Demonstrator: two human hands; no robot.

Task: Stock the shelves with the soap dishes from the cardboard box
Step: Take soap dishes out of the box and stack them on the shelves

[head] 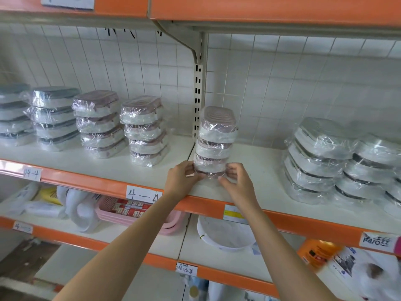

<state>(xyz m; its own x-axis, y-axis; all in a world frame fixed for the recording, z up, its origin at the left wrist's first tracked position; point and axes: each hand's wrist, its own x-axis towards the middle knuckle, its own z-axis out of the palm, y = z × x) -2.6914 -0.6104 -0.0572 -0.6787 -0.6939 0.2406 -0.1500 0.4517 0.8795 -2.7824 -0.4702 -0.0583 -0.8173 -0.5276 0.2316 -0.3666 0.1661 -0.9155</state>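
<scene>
A stack of pink-lidded soap dishes (214, 142), each wrapped in clear film, stands on the white shelf (256, 170) near its front edge, just right of the upright post. My left hand (181, 178) grips the bottom dish from the left. My right hand (237, 181) grips it from the right. Further left on the shelf stand two more pink stacks (145, 131) and grey-lidded stacks (54, 118). The cardboard box is out of view.
Larger grey-and-white wrapped stacks (319, 159) fill the shelf's right end. The orange shelf lip (86, 183) carries handwritten labels. Below are a pink basket (121, 210), a white round basin (225, 235) and bagged goods. A metal bracket (195, 51) hangs above.
</scene>
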